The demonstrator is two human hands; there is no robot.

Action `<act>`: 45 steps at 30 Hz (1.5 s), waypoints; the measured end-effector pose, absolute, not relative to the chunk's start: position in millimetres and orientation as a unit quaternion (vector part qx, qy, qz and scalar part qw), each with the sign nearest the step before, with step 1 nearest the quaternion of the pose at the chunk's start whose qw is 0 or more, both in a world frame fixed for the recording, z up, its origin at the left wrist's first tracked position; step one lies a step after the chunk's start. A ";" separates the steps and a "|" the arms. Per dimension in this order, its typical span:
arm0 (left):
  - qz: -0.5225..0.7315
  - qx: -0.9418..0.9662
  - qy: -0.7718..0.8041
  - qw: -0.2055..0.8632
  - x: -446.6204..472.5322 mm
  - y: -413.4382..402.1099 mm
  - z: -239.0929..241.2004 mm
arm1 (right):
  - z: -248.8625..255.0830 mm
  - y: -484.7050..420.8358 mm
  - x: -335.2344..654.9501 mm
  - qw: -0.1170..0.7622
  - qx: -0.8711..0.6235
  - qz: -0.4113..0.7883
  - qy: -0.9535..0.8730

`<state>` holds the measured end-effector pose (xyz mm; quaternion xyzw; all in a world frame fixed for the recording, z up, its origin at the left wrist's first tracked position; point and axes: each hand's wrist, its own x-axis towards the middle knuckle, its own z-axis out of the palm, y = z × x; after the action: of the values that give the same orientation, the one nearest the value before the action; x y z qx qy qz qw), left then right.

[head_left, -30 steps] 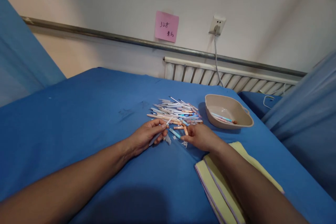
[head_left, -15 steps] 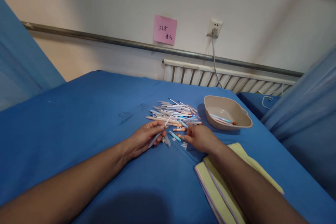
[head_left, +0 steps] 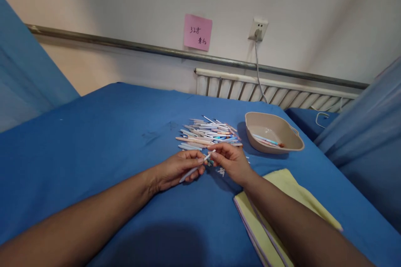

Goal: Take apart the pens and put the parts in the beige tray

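My left hand point(head_left: 183, 166) is closed around the pale lavender barrel of a pen point(head_left: 188, 174). A thin white rod sticks out of the pen's upper end toward the right. My right hand point(head_left: 230, 160) pinches at the tip of that rod; whether it holds a separate small part is hidden by the fingers. Just beyond both hands lies a heap of pens point(head_left: 206, 131) in white, pink, grey and blue. Small white pieces point(head_left: 221, 171) rest on the blue cover below my right fingers. Other small parts between the hands are partly covered.
To the right of the heap stands a beige plastic basin point(head_left: 269, 123) with a few pens inside. A folded yellow cloth point(head_left: 288, 192) lies under my right forearm. Behind the blue-covered surface point(head_left: 125, 121) are a radiator point(head_left: 232, 85) and a metal rail point(head_left: 140, 48).
My right hand has risen from the small parts on the cover and moved left to the pen's tip. My left hand still holds the pen, slightly lower and further right.
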<state>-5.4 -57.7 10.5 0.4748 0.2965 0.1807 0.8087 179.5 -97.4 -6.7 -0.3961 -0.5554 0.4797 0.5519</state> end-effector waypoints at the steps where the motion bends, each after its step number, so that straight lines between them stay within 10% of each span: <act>1: 0.174 0.473 0.295 0.812 -5.1 -58.8 10.8 | -4.9 -98.1 178.5 0.557 -0.393 0.492 -0.542; 45: 0.170 0.477 0.303 0.807 -8.9 -59.2 10.2 | -16.6 -92.4 178.4 0.489 -0.436 0.496 -0.570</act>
<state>-8.9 -59.2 10.2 0.4766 0.3033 0.1705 0.8073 178.4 -92.4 -16.6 -0.4359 -0.5701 0.4961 0.4888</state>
